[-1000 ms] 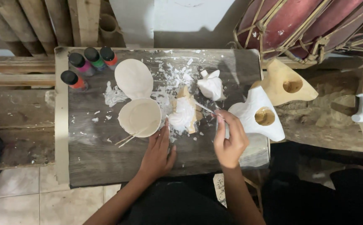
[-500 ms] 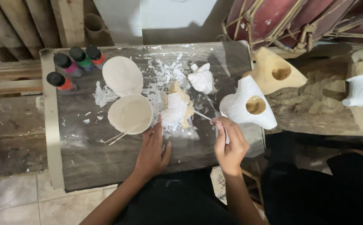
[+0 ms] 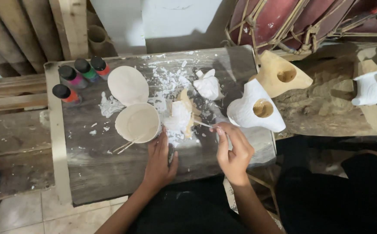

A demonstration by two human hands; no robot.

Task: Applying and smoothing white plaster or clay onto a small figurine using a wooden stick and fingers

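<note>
Both hands have hardly moved since a moment ago; the right hand (image 3: 234,151) has slid a little nearer to the half-painted carving (image 3: 180,118), and the left hand (image 3: 160,162) stays flat on the table (image 3: 93,173).

Some things are hard to see. What the carving is meant to be is hard to tell, as white paint covers most of it and only bits of bare wood show. The thin brush (image 3: 202,124) is mostly hidden in the right hand, so only its light tip sticks out toward the carving. The person's arms are cut off at the bottom of the view.

That right hand is curled tight, pinching the brush between thumb and fingers. The left hand is open, fingers spread a little, pressing down just below the carving and next to the white bowl (image 3: 137,122). It holds nothing.

The carving lies near the middle of the table, among white paint splashes. Two thin sticks (image 3: 125,146) lean out of the bowl. A round white lid (image 3: 128,84) lies behind the bowl. Four little paint bottles (image 3: 79,77) stand at the far left corner. A small white figure (image 3: 208,85) sits toward the far edge. A white mask (image 3: 255,108) and a bare wood mask (image 3: 279,74) hang over the right edge.
</note>
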